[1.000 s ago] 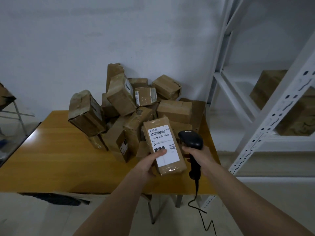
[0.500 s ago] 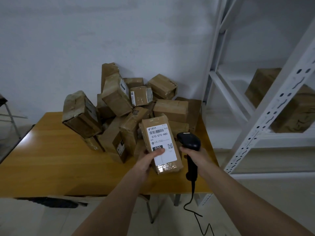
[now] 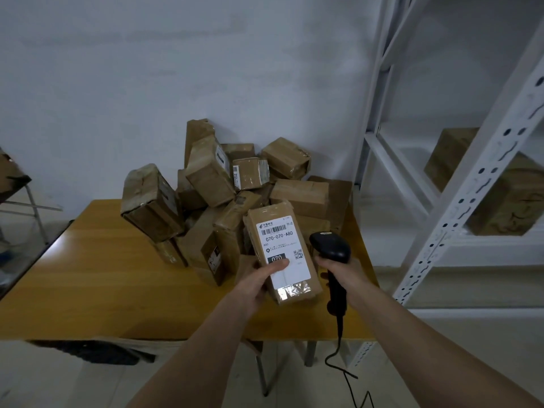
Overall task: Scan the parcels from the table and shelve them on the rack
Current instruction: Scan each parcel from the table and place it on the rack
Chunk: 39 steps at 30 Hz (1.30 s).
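- Where the left edge cuts the view, a dark object on thin metal legs (image 3: 17,198) stands on the floor beside the desk (image 3: 88,290).
- A heap of taped brown parcels (image 3: 212,184) lies at the back right of the wooden desk, against the pale wall; the leftmost box (image 3: 150,204) tilts on one corner.
- The left hand (image 3: 256,279) grips one parcel (image 3: 282,251) just in front of the heap, thumb pressed on its white label (image 3: 284,251), fingers curled behind it; the label faces the camera and reads 070-070-A80.
- The right hand (image 3: 343,269) is wrapped round the handle of a black scanner (image 3: 331,247), whose head sits just beside the parcel's right edge; its cable (image 3: 340,346) hangs down past the desk's front edge.
- A white metal rack (image 3: 471,201) stands to the right of the desk, with at least one brown box (image 3: 512,201) on a shelf behind its perforated post.
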Each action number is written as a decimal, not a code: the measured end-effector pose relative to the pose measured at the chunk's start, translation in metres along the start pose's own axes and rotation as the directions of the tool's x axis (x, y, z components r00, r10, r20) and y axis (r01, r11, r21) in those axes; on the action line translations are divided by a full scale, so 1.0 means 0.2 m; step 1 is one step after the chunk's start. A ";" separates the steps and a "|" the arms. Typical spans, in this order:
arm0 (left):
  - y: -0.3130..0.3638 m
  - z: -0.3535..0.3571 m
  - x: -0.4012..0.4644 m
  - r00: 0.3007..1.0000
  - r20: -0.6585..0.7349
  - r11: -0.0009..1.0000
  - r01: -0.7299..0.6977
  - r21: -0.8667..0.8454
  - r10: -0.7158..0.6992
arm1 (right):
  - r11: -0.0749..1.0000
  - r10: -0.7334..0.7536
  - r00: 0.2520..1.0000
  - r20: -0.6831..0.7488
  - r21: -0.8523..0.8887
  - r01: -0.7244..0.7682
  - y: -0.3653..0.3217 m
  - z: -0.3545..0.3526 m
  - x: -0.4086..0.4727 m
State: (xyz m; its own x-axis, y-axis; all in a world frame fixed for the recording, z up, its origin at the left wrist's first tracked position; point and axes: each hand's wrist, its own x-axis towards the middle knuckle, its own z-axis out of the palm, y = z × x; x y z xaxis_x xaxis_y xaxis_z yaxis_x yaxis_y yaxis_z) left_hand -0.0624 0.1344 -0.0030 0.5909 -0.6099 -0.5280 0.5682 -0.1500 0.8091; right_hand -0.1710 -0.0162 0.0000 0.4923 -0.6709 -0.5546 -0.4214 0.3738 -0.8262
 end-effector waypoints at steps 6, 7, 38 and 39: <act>-0.03 -0.02 -0.02 0.998 -0.061 0.997 -0.037 -0.065 0.034 | 0.999 0.036 0.999 0.008 -0.003 -0.036 0.05 -0.03 -0.01; -0.03 -0.03 -0.02 0.997 -0.069 0.997 -0.035 -0.072 0.030 | 0.999 0.047 0.999 0.010 0.000 -0.047 0.07 -0.02 -0.01; 0.47 -0.09 0.03 0.915 -0.162 0.919 -0.332 0.213 0.368 | 0.871 -0.461 0.825 0.328 -0.014 0.492 -0.41 0.05 -0.50; 0.47 -0.09 0.04 0.915 -0.157 0.918 -0.336 0.213 0.371 | 0.870 -0.461 0.826 0.325 -0.017 0.492 -0.41 0.05 -0.50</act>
State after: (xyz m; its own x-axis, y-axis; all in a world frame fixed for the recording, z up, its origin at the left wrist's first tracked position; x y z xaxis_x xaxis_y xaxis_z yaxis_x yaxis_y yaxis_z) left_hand 0.0054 0.1297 0.0645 0.8415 -0.4919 -0.2233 0.2009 -0.0988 0.9746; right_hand -0.1780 0.0260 0.1228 0.8482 -0.5183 -0.1096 -0.1378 -0.0160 -0.9903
